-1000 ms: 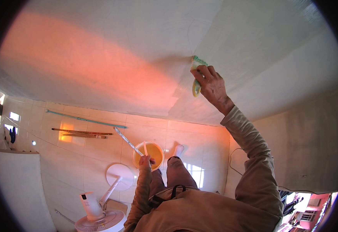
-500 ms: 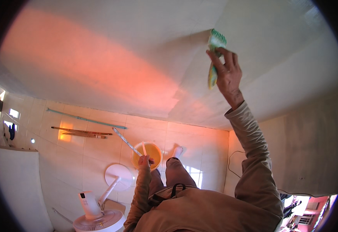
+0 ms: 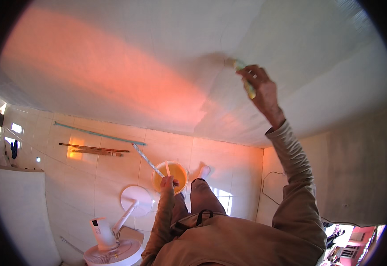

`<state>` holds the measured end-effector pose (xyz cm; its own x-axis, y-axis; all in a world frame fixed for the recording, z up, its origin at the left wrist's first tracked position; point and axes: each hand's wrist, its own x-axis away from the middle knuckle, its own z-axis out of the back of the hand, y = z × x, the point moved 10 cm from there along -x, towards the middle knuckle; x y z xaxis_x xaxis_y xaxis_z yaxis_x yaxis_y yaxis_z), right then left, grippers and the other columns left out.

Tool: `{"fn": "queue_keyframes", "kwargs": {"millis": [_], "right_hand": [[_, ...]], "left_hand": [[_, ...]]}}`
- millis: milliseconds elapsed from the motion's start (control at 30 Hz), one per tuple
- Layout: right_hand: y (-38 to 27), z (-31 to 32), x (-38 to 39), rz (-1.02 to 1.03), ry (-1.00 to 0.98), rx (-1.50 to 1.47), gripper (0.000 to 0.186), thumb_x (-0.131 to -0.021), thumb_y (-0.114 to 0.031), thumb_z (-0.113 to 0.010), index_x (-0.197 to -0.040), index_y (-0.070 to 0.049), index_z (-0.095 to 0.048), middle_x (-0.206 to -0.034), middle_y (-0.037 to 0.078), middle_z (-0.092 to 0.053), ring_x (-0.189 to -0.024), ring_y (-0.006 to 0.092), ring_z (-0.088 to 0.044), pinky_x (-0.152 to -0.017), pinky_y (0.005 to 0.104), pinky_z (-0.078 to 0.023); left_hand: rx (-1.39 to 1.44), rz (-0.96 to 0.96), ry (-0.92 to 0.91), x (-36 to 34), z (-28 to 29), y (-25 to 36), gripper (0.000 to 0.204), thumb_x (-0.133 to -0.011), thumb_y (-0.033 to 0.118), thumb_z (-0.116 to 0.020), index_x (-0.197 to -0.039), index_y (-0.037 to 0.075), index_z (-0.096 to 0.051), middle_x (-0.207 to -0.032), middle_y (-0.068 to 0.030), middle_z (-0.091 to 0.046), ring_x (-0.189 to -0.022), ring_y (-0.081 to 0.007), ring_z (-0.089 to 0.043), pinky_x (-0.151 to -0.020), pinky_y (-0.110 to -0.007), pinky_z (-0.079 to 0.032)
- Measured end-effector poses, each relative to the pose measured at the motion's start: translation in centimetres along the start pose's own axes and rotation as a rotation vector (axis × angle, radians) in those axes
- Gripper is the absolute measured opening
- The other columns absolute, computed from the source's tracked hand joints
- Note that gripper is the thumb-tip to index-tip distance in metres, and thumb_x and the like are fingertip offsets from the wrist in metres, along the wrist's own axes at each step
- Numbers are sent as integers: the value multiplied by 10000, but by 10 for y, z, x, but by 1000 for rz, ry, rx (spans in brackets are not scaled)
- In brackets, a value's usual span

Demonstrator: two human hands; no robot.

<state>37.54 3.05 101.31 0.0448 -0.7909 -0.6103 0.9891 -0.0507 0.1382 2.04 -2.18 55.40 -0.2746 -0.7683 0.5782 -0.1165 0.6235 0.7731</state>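
Observation:
My right hand (image 3: 264, 88) is closed around the handle of a paintbrush (image 3: 249, 88), a flat brush with pale green and yellow on it. Its bristle end is at the pale wall (image 3: 175, 40), blurred, beside a darker, damp-looking area. Low in front of my body, my left hand (image 3: 168, 183) grips a bucket (image 3: 155, 184) by what looks like its white band-like handle (image 3: 167, 168). Yellowish liquid (image 3: 178, 175) shows inside. A speckled stick (image 3: 145, 157) slants from the bucket toward the wall; whether my left fingers also touch it, I cannot tell.
On the tiled floor (image 3: 113, 170) lie a teal pole (image 3: 100, 134) and several thin brown sticks (image 3: 91, 150). A white pedestal fan (image 3: 113, 253) is at the lower left, beside a white block-like surface (image 3: 16, 204). A cable (image 3: 264, 186) hangs near the right wall.
My right hand has come down a little with the paintbrush, whose bristle end has swung left and lower on the wall. The left hand and bucket have shifted very slightly right.

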Motion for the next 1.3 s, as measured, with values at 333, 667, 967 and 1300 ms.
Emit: {"fn": "queue_keyframes", "kwargs": {"millis": [333, 667, 967, 1300], "right_hand": [[-27, 74, -52, 171, 254, 302, 459, -768, -59, -742, -1205, -199, -729, -1162, 41, -636, -1006, 262, -628, -737, 363, -559], [-75, -122, 95, 103, -162, 13, 506, -727, -57, -783, -1211, -136, -655, -1135, 47, -581, -1029, 260, -606, -779, 401, -566], [-103, -264, 213, -42, -313, -233, 545, -681, 27, -787, -1178, -159, -662, -1126, 9, -625, -955, 236, -636, -743, 372, -577], [-144, -181, 167, 148, 103, 70, 373, -754, -55, -738, -1109, -163, -705, -1073, -33, -700, -886, 200, -659, -666, 339, -567]], "left_hand": [[1, 5, -44, -13, 1, -17, 204, -965, 242, -640, -961, 41, -599, -741, -88, -656, -608, -186, -616, -638, -327, -506], [74, -58, -46, -36, 8, -45, 200, -992, 236, -625, -979, 37, -607, -786, -76, -643, -698, -181, -617, -705, -331, -526], [52, -34, -87, -112, 42, -123, 226, -991, 304, -634, -963, 79, -643, -829, -38, -643, -795, -150, -613, -729, -320, -494], [95, -90, -218, -234, 61, -218, 201, -1004, 252, -623, -973, 54, -617, -827, -51, -655, -789, -159, -609, -778, -338, -510]]}}
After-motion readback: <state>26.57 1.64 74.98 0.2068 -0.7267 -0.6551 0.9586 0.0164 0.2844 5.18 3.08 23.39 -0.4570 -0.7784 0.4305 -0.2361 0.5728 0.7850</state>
